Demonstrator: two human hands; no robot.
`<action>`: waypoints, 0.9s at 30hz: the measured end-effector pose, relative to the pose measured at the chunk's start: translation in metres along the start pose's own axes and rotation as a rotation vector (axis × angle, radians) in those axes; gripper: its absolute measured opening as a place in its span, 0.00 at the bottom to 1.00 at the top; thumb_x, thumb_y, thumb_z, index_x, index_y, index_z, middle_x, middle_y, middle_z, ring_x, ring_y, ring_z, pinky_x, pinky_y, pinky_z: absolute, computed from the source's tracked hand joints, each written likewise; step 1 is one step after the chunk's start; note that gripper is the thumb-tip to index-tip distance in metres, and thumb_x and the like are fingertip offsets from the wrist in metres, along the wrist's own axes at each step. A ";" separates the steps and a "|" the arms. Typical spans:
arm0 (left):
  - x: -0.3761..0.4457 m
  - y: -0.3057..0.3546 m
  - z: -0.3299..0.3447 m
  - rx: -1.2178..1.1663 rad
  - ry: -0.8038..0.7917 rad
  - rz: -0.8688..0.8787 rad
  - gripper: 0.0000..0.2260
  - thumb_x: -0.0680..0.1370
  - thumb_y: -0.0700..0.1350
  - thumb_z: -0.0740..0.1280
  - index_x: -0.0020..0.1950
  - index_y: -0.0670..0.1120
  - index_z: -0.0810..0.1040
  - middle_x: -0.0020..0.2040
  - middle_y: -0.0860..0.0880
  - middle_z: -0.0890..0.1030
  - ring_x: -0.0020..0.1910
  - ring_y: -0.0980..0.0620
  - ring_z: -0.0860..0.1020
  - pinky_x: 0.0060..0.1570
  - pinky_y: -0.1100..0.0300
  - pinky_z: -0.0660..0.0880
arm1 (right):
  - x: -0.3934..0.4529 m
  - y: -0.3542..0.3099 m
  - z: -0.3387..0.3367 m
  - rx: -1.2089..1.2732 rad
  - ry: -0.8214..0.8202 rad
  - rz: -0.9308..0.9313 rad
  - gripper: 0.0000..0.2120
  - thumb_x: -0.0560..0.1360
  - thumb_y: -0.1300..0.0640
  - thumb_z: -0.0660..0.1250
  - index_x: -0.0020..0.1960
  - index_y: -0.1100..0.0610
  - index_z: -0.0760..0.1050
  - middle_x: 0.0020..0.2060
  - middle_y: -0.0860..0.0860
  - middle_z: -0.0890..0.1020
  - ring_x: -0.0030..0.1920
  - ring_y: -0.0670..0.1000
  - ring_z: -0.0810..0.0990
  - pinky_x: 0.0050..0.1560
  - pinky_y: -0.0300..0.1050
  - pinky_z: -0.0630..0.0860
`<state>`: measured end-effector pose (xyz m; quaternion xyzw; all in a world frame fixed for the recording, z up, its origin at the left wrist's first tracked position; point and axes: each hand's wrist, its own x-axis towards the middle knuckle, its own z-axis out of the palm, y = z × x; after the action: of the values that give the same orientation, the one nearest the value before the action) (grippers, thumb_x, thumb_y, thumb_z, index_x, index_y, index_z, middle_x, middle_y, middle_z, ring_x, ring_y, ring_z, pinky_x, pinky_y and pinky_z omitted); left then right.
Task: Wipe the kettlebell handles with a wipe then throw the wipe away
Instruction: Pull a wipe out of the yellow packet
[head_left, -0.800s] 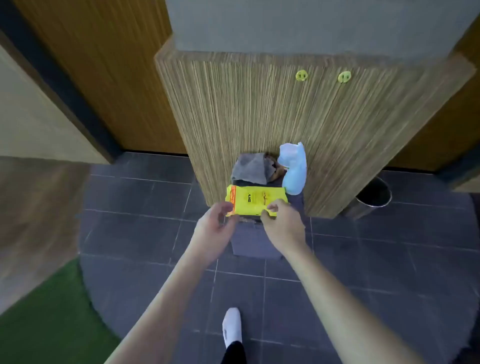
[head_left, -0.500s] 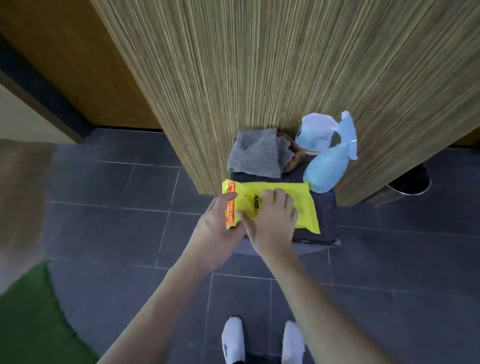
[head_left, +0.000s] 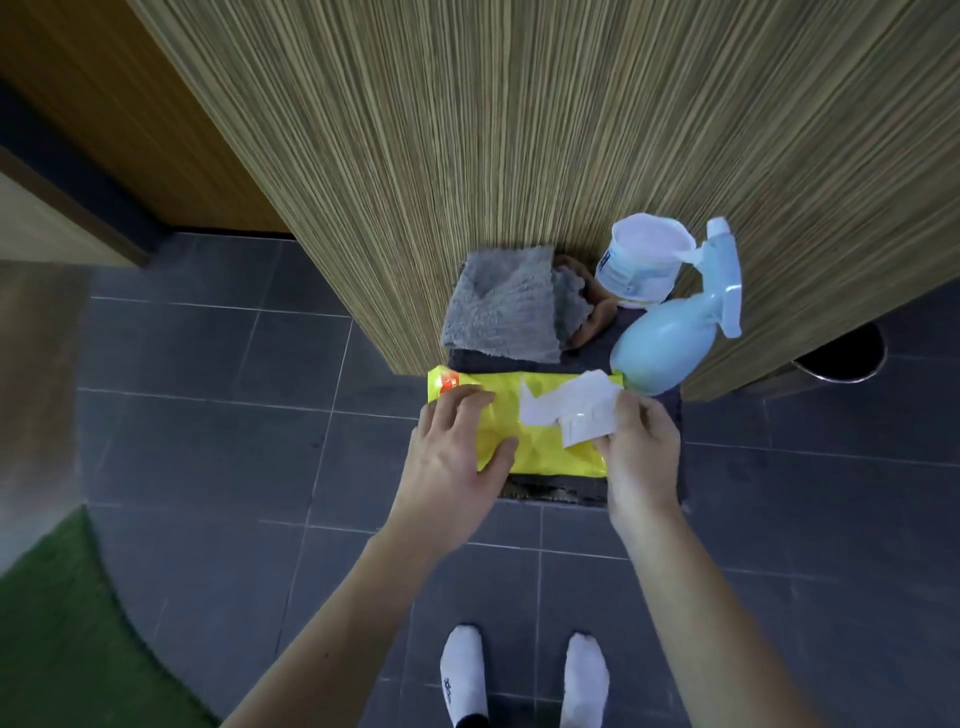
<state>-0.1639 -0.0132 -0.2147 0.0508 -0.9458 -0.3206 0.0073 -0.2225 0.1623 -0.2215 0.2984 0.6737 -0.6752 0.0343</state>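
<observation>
Since half a second ago, the right hand (head_left: 641, 457) has shifted right and drawn a white wipe (head_left: 569, 408) out of the yellow wipe pack (head_left: 524, 434), pinching it in its fingers. Palm down with fingers spread, the left hand (head_left: 457, 457) presses the pack's left part (on a dark stand (head_left: 558, 491)). Just beyond stands a pale blue spray bottle (head_left: 667, 351).

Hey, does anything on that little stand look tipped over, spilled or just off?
The blue spray bottle leans tilted, its nozzle against the wood panel, beside the white tub. Nothing looks spilled.
</observation>
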 end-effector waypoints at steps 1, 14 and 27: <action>0.006 0.004 0.002 0.019 0.007 -0.003 0.23 0.79 0.56 0.67 0.70 0.47 0.74 0.68 0.51 0.74 0.65 0.46 0.72 0.65 0.50 0.72 | 0.004 0.001 -0.002 0.021 -0.023 0.040 0.10 0.80 0.51 0.63 0.44 0.55 0.78 0.45 0.52 0.82 0.55 0.60 0.83 0.60 0.60 0.79; 0.036 0.038 -0.013 -0.223 0.206 0.007 0.03 0.78 0.43 0.74 0.46 0.45 0.82 0.46 0.54 0.82 0.49 0.51 0.78 0.51 0.58 0.74 | 0.008 0.000 -0.007 0.160 -0.081 0.101 0.10 0.84 0.56 0.62 0.46 0.58 0.76 0.47 0.55 0.82 0.50 0.53 0.82 0.54 0.51 0.80; 0.030 0.042 -0.092 -0.316 0.359 -0.155 0.05 0.83 0.46 0.66 0.50 0.46 0.74 0.36 0.51 0.77 0.35 0.55 0.75 0.34 0.68 0.69 | -0.035 0.006 0.003 -0.510 -0.541 -0.408 0.20 0.84 0.41 0.54 0.63 0.48 0.79 0.72 0.41 0.75 0.76 0.42 0.65 0.75 0.48 0.63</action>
<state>-0.1937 -0.0390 -0.1170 0.1774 -0.8608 -0.4500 0.1585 -0.1923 0.1469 -0.2118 -0.0472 0.8311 -0.5340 0.1483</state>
